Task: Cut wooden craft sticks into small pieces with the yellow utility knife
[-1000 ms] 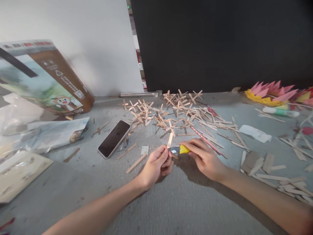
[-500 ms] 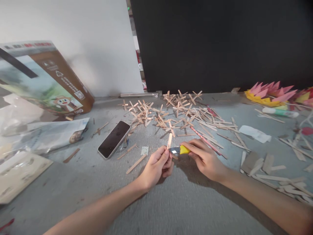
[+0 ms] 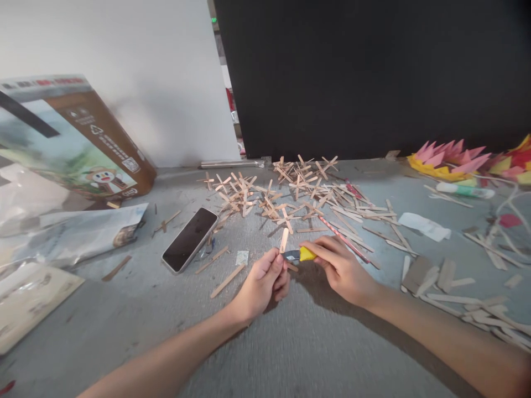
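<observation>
A slight rightward turn of our view, with more red-and-yellow paper now at the right edge

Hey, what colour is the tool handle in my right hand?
The handle is yellow, shown in the head view.

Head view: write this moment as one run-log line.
left hand: holds wooden stick; right hand: holds yellow-and-grey tool, tip at stick; phone: left of hands

Matt wooden stick, glossy phone.
</observation>
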A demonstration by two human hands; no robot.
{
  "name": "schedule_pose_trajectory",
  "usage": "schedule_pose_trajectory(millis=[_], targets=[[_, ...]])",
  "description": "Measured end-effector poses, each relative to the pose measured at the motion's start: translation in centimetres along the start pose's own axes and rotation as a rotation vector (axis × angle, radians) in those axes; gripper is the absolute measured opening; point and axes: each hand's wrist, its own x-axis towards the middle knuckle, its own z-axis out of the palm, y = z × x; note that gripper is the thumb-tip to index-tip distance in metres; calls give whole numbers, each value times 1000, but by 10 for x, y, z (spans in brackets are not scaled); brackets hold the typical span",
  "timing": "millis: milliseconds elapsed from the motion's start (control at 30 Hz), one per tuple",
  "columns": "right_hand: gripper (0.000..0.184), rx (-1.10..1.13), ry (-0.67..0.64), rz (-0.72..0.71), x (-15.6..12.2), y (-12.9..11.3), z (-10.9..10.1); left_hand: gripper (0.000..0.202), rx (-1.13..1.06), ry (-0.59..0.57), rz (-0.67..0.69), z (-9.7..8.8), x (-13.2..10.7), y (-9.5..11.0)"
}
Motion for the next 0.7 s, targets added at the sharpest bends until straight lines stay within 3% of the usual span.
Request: schedule_pose_trajectory(millis=[433,700], targets=[[60,30,9,20,-1,3,7,40,2,31,-16,0,1,-2],[53,44,-4,42,0,4,6,40,46,59,-11,-1,1,-2]])
